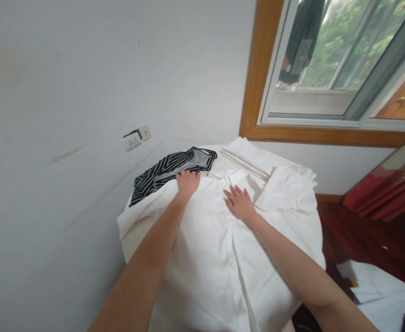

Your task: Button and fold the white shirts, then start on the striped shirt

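A white button-up shirt [219, 258] lies spread face up over a small round table [133, 242], its collar toward the far side. My left hand [187, 181] rests on the shirt's left shoulder near the collar, fingers curled down onto the cloth beside a black-and-white striped garment [169, 170]. My right hand [239, 202] lies flat and open on the shirt's chest by the button placket, fingers stretched out. Neither hand holds anything that I can make out.
More folded white cloth [268, 161] is stacked at the table's far right. A white wall with a socket [135, 137] stands left. A wood-framed window [327, 64] is behind. Dark red floor with white sheets [378, 286] lies at right.
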### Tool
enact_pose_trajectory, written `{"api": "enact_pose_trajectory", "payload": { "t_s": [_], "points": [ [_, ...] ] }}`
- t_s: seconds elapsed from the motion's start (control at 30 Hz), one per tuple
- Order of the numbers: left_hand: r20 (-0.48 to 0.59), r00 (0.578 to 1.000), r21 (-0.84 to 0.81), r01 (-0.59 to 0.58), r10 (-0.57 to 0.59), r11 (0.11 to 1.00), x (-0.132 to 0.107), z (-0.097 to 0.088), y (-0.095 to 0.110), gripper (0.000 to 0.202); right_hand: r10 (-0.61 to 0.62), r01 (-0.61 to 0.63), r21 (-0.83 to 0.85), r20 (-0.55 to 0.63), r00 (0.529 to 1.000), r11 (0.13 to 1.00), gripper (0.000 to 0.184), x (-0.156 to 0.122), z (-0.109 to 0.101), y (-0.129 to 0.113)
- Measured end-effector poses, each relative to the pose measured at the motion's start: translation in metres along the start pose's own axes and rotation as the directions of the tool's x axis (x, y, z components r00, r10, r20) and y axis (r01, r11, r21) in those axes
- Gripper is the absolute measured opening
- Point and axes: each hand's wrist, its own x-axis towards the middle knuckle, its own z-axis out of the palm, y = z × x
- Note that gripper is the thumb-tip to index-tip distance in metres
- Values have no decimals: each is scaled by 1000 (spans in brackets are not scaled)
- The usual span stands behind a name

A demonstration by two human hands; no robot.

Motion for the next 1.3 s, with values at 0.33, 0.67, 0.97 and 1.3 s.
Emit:
{"api": "enact_pose_trajectory", "payload": {
  "t_s": [0.33,0.67,0.97,1.3],
  "points": [
    [273,931,44,-265,244,963,18,-2,-21,51,-4,4,-8,-22,1000,1000,50,0,3,0],
    [121,983,-92,-131,141,987,31,-11,-42,44,-6,6,-13,-15,1000,1000,50,0,0,-1],
    [-39,951,-1,-307,307,952,-12,-7,5,39,-24,24,-21,-11,1000,1000,50,-1,-1,-3],
    [123,938,-207,-295,324,933,-62,20,38,51,-22,22,-19,-9,1000,1000,50,-9,1,-13]
  ]
}}
